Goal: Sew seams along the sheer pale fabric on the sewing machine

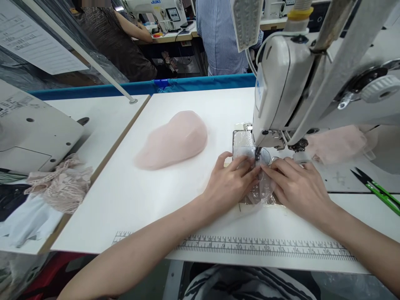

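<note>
My left hand and my right hand lie flat side by side on a small sheer, pale fabric piece, fingertips pressing it down just in front of the needle of a white sewing machine. The fabric rests over the metal needle plate. A pile of pale pink sheer fabric sits on the white table to the left of my left hand.
Green-handled thread snips lie at the right. More pink fabric sits behind the machine arm. Lace trim lies on the left table. A printed ruler runs along the front edge. Two people stand beyond the blue edge.
</note>
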`<state>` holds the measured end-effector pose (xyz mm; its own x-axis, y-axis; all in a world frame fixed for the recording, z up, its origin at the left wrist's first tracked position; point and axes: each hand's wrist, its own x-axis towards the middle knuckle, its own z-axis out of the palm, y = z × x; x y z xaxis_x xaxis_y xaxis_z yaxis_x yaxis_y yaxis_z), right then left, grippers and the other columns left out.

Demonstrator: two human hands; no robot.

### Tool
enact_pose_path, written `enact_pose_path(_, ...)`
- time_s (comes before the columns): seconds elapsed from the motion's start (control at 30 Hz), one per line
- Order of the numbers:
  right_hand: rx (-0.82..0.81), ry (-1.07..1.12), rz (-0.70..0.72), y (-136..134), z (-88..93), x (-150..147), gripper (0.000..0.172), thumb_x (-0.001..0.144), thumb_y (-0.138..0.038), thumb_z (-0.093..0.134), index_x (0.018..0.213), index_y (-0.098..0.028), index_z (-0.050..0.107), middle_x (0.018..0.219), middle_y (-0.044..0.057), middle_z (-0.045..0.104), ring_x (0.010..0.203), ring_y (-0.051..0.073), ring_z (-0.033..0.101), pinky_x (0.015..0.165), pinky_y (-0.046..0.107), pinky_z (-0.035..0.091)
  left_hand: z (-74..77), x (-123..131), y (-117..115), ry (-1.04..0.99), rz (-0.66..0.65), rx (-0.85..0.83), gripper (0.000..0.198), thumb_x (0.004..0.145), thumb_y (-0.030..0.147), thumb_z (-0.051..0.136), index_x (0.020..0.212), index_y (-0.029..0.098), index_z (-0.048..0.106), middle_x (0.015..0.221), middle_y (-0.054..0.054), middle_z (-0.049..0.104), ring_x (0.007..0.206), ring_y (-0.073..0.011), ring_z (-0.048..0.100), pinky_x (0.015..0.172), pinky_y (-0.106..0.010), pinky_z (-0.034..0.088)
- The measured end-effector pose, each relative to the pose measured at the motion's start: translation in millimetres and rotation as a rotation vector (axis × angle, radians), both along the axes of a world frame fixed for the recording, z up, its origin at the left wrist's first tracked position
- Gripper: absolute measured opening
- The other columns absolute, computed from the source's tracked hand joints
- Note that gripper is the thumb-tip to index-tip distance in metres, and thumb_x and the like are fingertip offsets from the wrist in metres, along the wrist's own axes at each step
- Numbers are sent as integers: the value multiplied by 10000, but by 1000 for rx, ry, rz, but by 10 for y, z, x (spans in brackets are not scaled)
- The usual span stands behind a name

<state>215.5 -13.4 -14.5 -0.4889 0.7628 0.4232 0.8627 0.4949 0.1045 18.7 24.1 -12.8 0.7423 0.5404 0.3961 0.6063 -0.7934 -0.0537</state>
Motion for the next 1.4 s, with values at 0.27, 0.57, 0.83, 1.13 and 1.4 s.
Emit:
enact_pose_path(0.27,26,-25,-16,25,2,-4,292,864,-103,477,1102,-115,645,918,67,683,790,200,585,635,340,291,-22,-1,39,-14,-5,-13,304,999,313,395,1239,236,565,1212,-60,631,1165,-171,531,996,-417,263)
enact_pose_path(0.57,30,-7,-14,71,17,11,281,863,-104,465,1065,-117,660,839,68,675,722,191,581,626,335,311,-29,4,63,-51,-13,-50,294,977,296,441,1231,201,555,1236,-67,614,1188,-202,520,1012,-444,290)
enact_pose_path(0.83,19,42,291,36,139,112,209,845,-65,507,844,-182,681,1056,38,686,852,175,591,679,312,389,338,-65,-172,11,-139,-416,432,773,496,636,988,131,554,985,-93,585,826,-213,545,678,-346,502)
enact_pose_path(1.13,-84,467,152,68,16,153,200,910,-163,499,964,-214,685,795,-8,717,693,130,638,568,256,459,163,57,11,-124,59,-467,278,808,-17,313,811,150,534,736,-21,584,639,-141,513,550,-243,414)
enact_pose_path(1.4,-15,567,-1,141,9,91,206,923,-257,515,934,-225,718,651,-12,668,533,106,560,476,235,385,280,54,197,-187,7,-654,338,925,424,477,856,171,691,733,-17,527,619,-119,499,561,-248,401)
